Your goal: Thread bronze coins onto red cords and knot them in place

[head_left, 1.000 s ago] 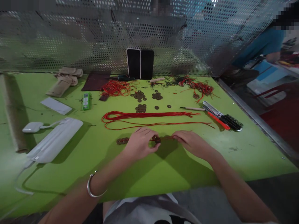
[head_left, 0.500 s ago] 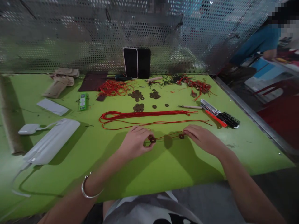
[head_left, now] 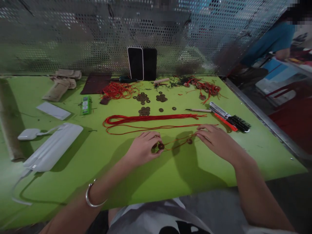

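Between its thumb and fingers my left hand (head_left: 146, 148) pinches a dark round coin (head_left: 161, 146) with a hole in the middle. A thin red cord (head_left: 179, 139) runs from that coin to my right hand (head_left: 214, 138), whose fingertips are closed on the cord. A second coin (head_left: 189, 141) hangs on the cord close to the right fingertips. Just beyond both hands lie a single red cord (head_left: 170, 126) and a looped bundle of red cords (head_left: 151, 119), stretched sideways across the green table (head_left: 151, 182).
Coin piles (head_left: 142, 97) and a red thread tangle (head_left: 118, 90) lie farther back. Two phones (head_left: 136, 64) lean on the perforated metal screen (head_left: 97, 39). A hairbrush (head_left: 240, 123) is at right, a white power bank (head_left: 55, 148) at left. Another person (head_left: 270, 42) sits beyond.
My right hand has shifted slightly right and away from me, drawing the cord with it. The left hand has barely moved and still pinches the coin.
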A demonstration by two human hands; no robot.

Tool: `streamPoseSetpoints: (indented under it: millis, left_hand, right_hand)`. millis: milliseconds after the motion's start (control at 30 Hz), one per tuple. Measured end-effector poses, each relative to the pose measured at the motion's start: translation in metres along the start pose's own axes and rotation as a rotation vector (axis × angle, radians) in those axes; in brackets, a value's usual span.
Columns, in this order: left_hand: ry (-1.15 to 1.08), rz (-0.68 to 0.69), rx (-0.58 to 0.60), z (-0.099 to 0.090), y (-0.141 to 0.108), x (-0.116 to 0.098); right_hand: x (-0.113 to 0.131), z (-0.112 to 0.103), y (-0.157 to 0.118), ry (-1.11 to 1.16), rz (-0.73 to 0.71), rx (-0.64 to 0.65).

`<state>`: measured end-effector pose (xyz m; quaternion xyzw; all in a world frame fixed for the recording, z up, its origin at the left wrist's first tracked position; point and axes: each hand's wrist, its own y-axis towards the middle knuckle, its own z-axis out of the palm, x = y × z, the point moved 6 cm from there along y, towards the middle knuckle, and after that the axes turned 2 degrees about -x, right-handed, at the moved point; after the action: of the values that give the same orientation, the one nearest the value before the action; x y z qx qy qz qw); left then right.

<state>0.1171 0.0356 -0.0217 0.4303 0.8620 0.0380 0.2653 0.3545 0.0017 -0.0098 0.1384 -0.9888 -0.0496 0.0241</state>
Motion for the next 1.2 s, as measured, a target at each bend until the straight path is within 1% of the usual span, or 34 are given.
streamPoseSetpoints:
  millis: [67,100,167,233,267,333,400,467,533,767,933,1133,1200]
  left_hand:
    - [0.000,-0.009,0.023,0.003,-0.001,0.000]
    - [0.001,-0.013,0.033,0.004,-0.001,0.000]
    - [0.003,-0.020,0.047,0.005,-0.001,0.001]
    - [0.008,-0.021,0.056,0.007,-0.002,0.002]
    - [0.011,-0.019,0.058,0.007,-0.002,0.002]
    - [0.013,-0.014,0.062,0.008,-0.002,0.002]
    - [0.014,-0.011,0.065,0.008,-0.002,0.001]
    - [0.024,-0.017,0.073,0.009,-0.002,0.001]
    - [0.039,-0.034,0.083,0.009,-0.003,0.001]
    - [0.056,-0.066,0.104,0.010,-0.004,0.002]
    - [0.055,-0.064,0.093,0.010,-0.004,0.002]
    - [0.033,-0.073,0.125,0.012,-0.004,0.004]
    - [0.022,-0.065,0.130,0.012,-0.003,0.003]
  right_hand:
    - [0.010,-0.006,0.002,-0.054,0.022,-0.089]
    - [0.019,-0.008,0.002,-0.068,0.012,-0.137]
    - [0.045,-0.007,0.003,-0.039,-0.075,-0.182]
    - [0.076,0.002,0.003,0.041,-0.212,-0.128]
    - [0.089,0.007,0.004,0.065,-0.246,-0.098]
    - [0.103,0.017,0.006,0.081,-0.251,-0.060]
    - [0.107,0.023,0.008,0.075,-0.230,-0.044]
    - [0.102,0.025,0.009,0.065,-0.224,-0.034]
    - [0.093,0.023,0.007,0.059,-0.221,-0.031]
    - [0.048,0.010,-0.012,-0.037,-0.134,-0.035]
    - [0.022,0.011,-0.021,-0.069,-0.060,0.035]
    - [0.004,0.016,-0.024,-0.082,0.015,0.144]
    - [0.005,0.014,-0.022,-0.091,0.027,0.125]
